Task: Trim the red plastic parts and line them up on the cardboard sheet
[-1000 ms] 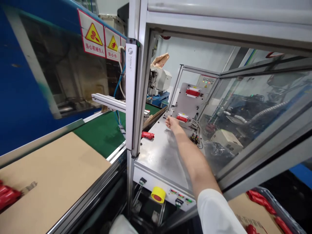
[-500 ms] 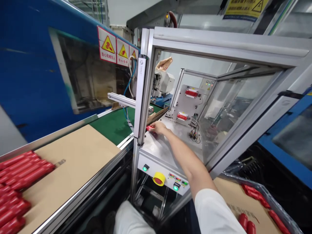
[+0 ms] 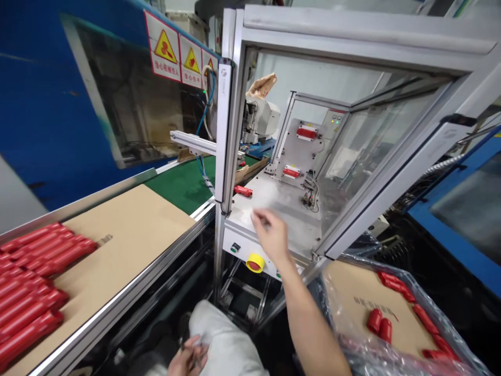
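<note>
My right hand [image 3: 270, 236] hovers over the front edge of the steel machine plate [image 3: 274, 209], fingers loosely spread with nothing in them. A short red plastic part [image 3: 243, 191] lies on the plate's left side, well beyond the fingertips. Two more red parts sit in fixtures on the upright panel, an upper fixture part [image 3: 306, 132] and a lower fixture part [image 3: 291, 172]. At the bottom edge, my left hand [image 3: 190, 357] rests curled on my light trouser leg, and what it holds is unclear.
Rows of red handles [image 3: 31, 282] lie on cardboard [image 3: 129, 235] over the green conveyor at left. A plastic-lined box [image 3: 352, 292] with several red parts stands at lower right. A yellow and red stop button [image 3: 255, 262] sits under the plate. Aluminium frame posts and clear panels enclose the machine.
My right hand let go of the red part on the plate's left and drew back toward the front edge. The view tilted down, and my left hand came into sight.
</note>
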### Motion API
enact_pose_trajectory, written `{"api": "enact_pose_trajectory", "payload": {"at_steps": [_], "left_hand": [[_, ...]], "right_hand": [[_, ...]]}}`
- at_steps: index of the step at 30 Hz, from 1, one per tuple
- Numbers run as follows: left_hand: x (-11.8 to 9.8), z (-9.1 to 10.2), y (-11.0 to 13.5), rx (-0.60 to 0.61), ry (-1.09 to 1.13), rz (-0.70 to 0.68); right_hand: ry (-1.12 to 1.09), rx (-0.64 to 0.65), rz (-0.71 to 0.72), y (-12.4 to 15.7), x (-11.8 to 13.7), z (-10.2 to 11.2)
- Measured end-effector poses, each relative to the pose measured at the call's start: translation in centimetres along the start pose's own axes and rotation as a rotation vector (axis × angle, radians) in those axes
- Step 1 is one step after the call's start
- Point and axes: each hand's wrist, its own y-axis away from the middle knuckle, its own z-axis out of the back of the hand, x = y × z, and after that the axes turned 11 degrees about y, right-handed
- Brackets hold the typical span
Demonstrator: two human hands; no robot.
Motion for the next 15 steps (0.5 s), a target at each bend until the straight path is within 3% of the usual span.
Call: {"api": "enact_pose_trajectory", "payload": {"at_steps": [3,6,10,12,15], "left_hand": [[-3.2,-2.7,-4.7,0.14,-0.098,-0.123],[-7.3,-7.5,-9.4,0.264,-0.224,-0.314],[-11.3,-13.2,-13.8,0.411,-0.342,-0.512],[-12.1,-14.6,-14.9,0.471,-0.387,-0.543],[-12.4,-15.3,-15.7,0.509,-0.437,-0.532]], "right_hand": [[0.103,-0.049,-0.032,10.5,-3.3,0.9],[0.252,-0.113,-0.086,16.1,-8.1,0.5],[0.369,-0.14,-0.043,17.6,-12.8,-0.8],[0.394,-0.154,0.008,17.8,-14.0,-1.1],[0.409,-0.168,0.097,18.3,-15.1,-1.0]]}}
